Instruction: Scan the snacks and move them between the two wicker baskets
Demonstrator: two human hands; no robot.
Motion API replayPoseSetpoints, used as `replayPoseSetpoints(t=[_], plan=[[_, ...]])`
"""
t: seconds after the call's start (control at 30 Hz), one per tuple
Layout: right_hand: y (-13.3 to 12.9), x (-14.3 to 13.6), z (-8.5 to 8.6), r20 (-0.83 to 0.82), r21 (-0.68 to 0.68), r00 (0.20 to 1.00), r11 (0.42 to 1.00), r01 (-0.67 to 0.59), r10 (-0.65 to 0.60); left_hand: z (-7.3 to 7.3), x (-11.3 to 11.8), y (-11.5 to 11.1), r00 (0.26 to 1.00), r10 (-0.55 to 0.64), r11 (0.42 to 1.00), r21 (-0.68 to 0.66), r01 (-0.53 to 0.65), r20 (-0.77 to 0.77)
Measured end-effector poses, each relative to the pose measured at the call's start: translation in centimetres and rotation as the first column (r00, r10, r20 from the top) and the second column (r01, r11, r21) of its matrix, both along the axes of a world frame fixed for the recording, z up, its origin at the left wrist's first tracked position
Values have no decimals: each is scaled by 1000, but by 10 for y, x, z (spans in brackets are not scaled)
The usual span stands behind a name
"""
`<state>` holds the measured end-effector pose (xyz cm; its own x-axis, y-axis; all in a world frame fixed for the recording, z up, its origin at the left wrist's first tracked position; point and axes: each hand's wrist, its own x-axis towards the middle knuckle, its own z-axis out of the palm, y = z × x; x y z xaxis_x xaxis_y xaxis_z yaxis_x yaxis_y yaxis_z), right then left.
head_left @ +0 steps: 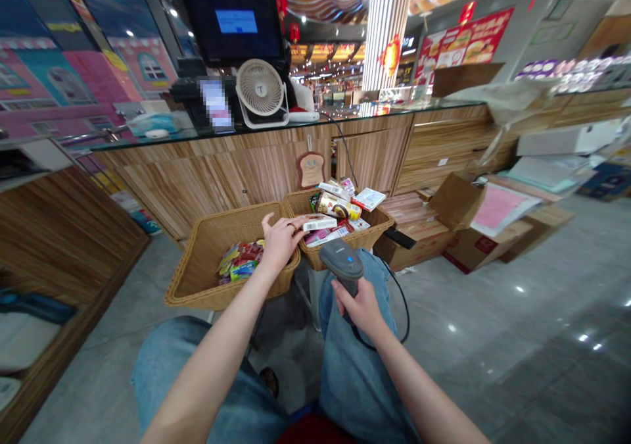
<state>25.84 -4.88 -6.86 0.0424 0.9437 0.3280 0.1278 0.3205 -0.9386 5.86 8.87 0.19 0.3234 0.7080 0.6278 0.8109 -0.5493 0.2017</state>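
My right hand [362, 302] is wrapped round the grip of a dark grey barcode scanner [342, 260], whose head points forward and shows a small blue light. At the left end of a small white box [320, 223], my left hand [282, 240] pinches with its thumb and fingers, one finger raised. That box lies over the near left side of the right wicker basket [372, 233], among snack packs and a brown-and-yellow cylindrical package [339, 206]. The left wicker basket [190, 266] holds several colourful small packets [241, 260], partly hidden by my left forearm.
A wooden counter [211, 174] stands ahead, carrying a monitor [234, 23] and a white fan [262, 89]. Cardboard boxes [470, 246] sit on the floor to the right. The scanner's black cable [407, 306] loops beside my right knee. A wooden cabinet [64, 253] borders the left.
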Motion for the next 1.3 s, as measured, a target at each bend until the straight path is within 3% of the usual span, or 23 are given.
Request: replayPoseSetpoints(t=[0.2, 0.97, 1.13, 1.3], plan=[[0, 0, 2, 20, -7, 1000, 1000, 21, -21, -8, 1, -2, 996, 19, 999, -28, -17, 83], [5, -2, -5, 31, -20, 998, 999, 47, -46, -11, 1, -1, 994, 10, 1000, -30, -7, 107], [3, -2, -6, 23, -17, 999, 999, 37, -37, -1, 4, -1, 994, -8, 1000, 19, 6, 109], [3, -1, -8, 19, -8, 999, 999, 47, -47, 29, 0, -4, 972, 33, 995, 86, -55, 232]])
